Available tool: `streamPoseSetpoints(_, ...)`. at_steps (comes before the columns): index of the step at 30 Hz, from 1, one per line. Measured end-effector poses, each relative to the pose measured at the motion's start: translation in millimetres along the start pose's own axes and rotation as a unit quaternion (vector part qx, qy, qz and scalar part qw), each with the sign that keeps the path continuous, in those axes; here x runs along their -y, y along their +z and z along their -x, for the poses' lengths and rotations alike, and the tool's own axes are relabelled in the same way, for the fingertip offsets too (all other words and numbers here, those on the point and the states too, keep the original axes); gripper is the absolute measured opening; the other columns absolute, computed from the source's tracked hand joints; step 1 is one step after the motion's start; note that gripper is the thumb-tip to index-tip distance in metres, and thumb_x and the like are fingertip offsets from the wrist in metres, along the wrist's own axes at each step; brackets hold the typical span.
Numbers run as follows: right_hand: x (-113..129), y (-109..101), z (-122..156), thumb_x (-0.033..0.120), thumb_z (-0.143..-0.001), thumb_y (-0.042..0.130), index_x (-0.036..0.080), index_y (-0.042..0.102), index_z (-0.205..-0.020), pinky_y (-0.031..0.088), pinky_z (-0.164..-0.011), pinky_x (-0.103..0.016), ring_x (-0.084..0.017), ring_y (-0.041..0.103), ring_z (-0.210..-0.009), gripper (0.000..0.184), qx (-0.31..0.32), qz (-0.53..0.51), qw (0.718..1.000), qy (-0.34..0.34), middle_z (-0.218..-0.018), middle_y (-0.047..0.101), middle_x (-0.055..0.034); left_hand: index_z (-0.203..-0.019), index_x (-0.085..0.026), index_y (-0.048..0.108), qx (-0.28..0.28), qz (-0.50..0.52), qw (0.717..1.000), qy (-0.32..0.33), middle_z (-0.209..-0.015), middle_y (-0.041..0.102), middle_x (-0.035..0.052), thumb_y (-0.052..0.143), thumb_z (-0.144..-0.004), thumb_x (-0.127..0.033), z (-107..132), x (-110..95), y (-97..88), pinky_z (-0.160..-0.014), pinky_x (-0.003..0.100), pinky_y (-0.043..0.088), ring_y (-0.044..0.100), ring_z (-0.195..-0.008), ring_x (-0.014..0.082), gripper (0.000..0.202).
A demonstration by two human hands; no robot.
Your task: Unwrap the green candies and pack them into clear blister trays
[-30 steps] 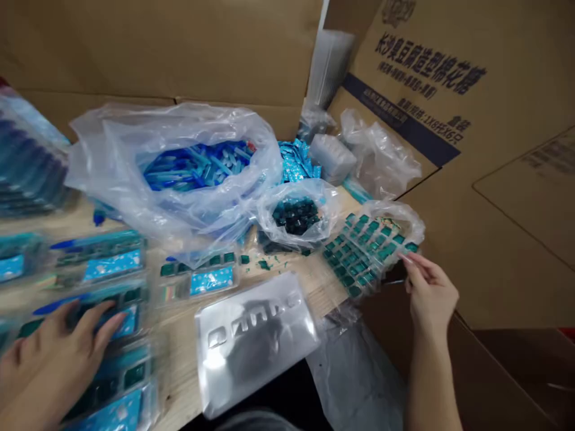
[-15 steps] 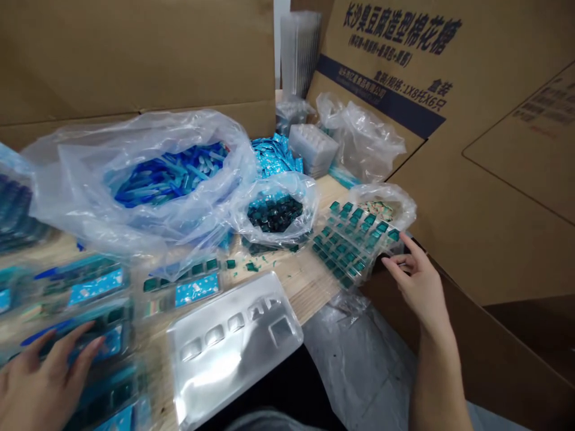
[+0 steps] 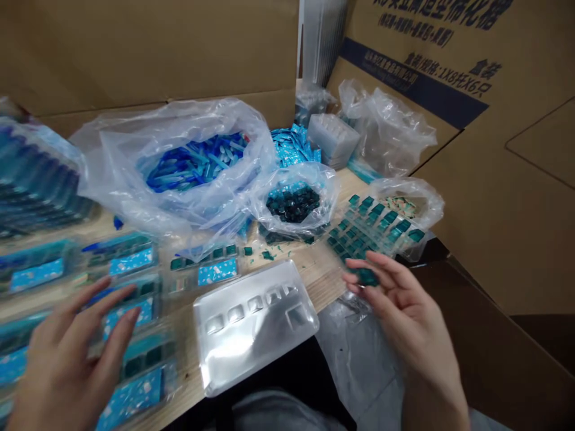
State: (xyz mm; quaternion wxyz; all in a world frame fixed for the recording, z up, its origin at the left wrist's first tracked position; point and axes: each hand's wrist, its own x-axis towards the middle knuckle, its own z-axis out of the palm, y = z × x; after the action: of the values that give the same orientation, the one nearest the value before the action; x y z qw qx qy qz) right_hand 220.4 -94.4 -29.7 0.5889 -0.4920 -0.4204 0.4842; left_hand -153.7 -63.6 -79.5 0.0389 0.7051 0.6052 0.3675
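Note:
My right hand [image 3: 399, 305] pinches a small dark green translucent block [image 3: 366, 276] between thumb and fingertips. Just beyond it, clear trays [image 3: 354, 230] carry rows of similar green blocks. My left hand [image 3: 74, 353] holds nothing, its fingers apart over several filled clear packs [image 3: 137, 317] with green blocks and blue printed sachets. Between my hands a shiny moulded plastic tray [image 3: 256, 353] lies face-down or empty, I cannot tell which, at the table's front edge. Behind that tray sits another filled pack [image 3: 218, 272].
A large plastic bag [image 3: 108, 155] holds blue sticks; a smaller bag [image 3: 330, 203] holds dark green blocks. Blue sachets [image 3: 291, 146] and stacked clear trays [image 3: 332, 137] stand behind. Packs are piled at left [image 3: 36, 173]. Big cardboard [image 3: 507, 197] borders the right.
My right hand has left the corner of the green-block trays and drawn nearer, with a green block in its fingers. My left hand stays over the packs; the camera view has shifted left.

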Motion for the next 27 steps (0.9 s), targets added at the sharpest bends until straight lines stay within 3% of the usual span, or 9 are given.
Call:
streamPoseSetpoints(3, 2.7, 32.2, 3.2, 0.015, -0.087, 0.071, 0.034, 0.069, -0.106, 0.059, -0.083, -0.017, -0.010, 0.074, -0.096, 0.027, 0.072, -0.085, 0.994, 0.005, -0.114, 0.076, 0.0048, -0.113, -0.028, 0.064, 0.020, 0.039, 0.996, 0.081, -0.131, 0.061, -0.0006, 0.061, -0.090, -0.024, 2.9, -52.8, -2.6, -0.108, 0.048, 0.042, 0.060, -0.116, 0.0276, 0.024)
streamPoseSetpoints(6, 3.8, 52.5, 5.6, 0.015, -0.080, 0.079, 0.033, 0.072, -0.100, 0.059, -0.084, -0.016, -0.011, 0.076, -0.092, 0.027, 0.119, -0.139, 0.983, 0.015, -0.111, 0.078, 0.0055, -0.118, -0.026, 0.060, 0.086, 0.120, 0.979, 0.142, -0.129, 0.060, 0.0018, 0.053, -0.094, -0.013, 3.6, -96.5, -0.9, -0.103, 0.034, 0.047, 0.058, -0.120, 0.0209, 0.029)
streamPoseSetpoints(8, 2.3, 61.7, 7.0, 0.018, -0.076, 0.082, 0.032, 0.073, -0.098, 0.059, -0.082, -0.016, -0.011, 0.076, -0.089, 0.028, 0.148, -0.161, 0.975, 0.033, -0.108, 0.079, 0.0043, -0.119, -0.023, 0.057, 0.124, 0.147, 0.966, 0.174, -0.124, 0.061, 0.0042, 0.050, -0.096, -0.010, 0.0, -118.4, 3.3, -0.102, 0.030, 0.049, 0.057, -0.118, 0.0180, 0.028)
streamPoseSetpoints(12, -4.6, 73.2, 9.2, 0.023, -0.073, 0.085, 0.032, 0.074, -0.091, 0.057, -0.072, -0.011, -0.007, 0.076, -0.078, 0.023, 0.175, -0.200, 0.962, 0.065, -0.091, 0.081, 0.0064, -0.116, -0.021, 0.056, 0.116, 0.195, 0.953, 0.199, -0.112, 0.061, 0.0031, 0.047, -0.101, -0.018, -11.0, -143.5, 14.5, -0.098, 0.019, 0.048, 0.057, -0.110, 0.0108, 0.018)
streamPoseSetpoints(16, -12.0, 67.4, 6.4, 0.031, -0.072, 0.085, 0.032, 0.074, -0.089, 0.056, -0.070, -0.012, -0.007, 0.073, -0.077, 0.020, 0.141, -0.137, 0.979, 0.046, -0.089, 0.080, 0.0054, -0.111, -0.019, 0.056, 0.094, 0.198, 0.957, 0.187, -0.110, 0.059, 0.0028, 0.045, -0.102, -0.019, -10.9, -142.9, 19.5, -0.098, 0.015, 0.045, 0.056, -0.109, 0.0085, 0.014)
streamPoseSetpoints(18, -15.7, 57.1, 0.3, 0.028, -0.072, 0.085, 0.032, 0.074, -0.090, 0.056, -0.069, -0.015, -0.009, 0.071, -0.079, 0.022, 0.093, -0.034, 0.995, 0.004, -0.092, 0.079, 0.0040, -0.111, -0.017, 0.056, 0.093, 0.186, 0.961, 0.181, -0.110, 0.059, 0.0037, 0.046, -0.101, -0.016, -4.6, -134.4, 20.2, -0.098, 0.017, 0.045, 0.056, -0.108, 0.0097, 0.014)
streamPoseSetpoints(20, -19.8, 45.7, -8.9, 0.023, -0.074, 0.083, 0.031, 0.074, -0.092, 0.056, -0.066, -0.017, -0.010, 0.069, -0.075, 0.022, 0.054, 0.085, 0.994, -0.050, -0.094, 0.077, 0.0024, -0.111, -0.016, 0.057, 0.105, 0.161, 0.965, 0.178, -0.109, 0.061, 0.0050, 0.047, -0.100, -0.013, 4.2, -123.0, 21.8, -0.097, 0.022, 0.045, 0.056, -0.108, 0.0128, 0.015)
streamPoseSetpoints(23, -25.7, 35.0, -23.6, 0.020, -0.078, 0.080, 0.027, 0.073, -0.092, 0.056, -0.062, -0.023, -0.013, 0.065, -0.067, 0.017, 0.065, 0.230, 0.962, -0.132, -0.090, 0.074, -0.0009, -0.112, -0.015, 0.060, 0.111, 0.094, 0.972, 0.185, -0.111, 0.064, 0.0078, 0.049, -0.098, -0.010, 16.6, -107.2, 27.3, -0.099, 0.034, 0.044, 0.055, -0.109, 0.0198, 0.018)
streamPoseSetpoints(27, -26.4, 35.0, -34.1, 0.022, -0.084, 0.074, 0.024, 0.072, -0.105, 0.059, -0.069, -0.029, -0.018, 0.069, -0.081, 0.021, 0.172, 0.335, 0.906, -0.196, -0.098, 0.073, -0.0059, -0.111, -0.014, 0.061, 0.098, 0.038, 0.975, 0.194, -0.114, 0.065, 0.0110, 0.049, -0.097, -0.009, 24.1, -97.6, 35.0, -0.098, 0.042, 0.044, 0.056, -0.110, 0.0249, 0.019)
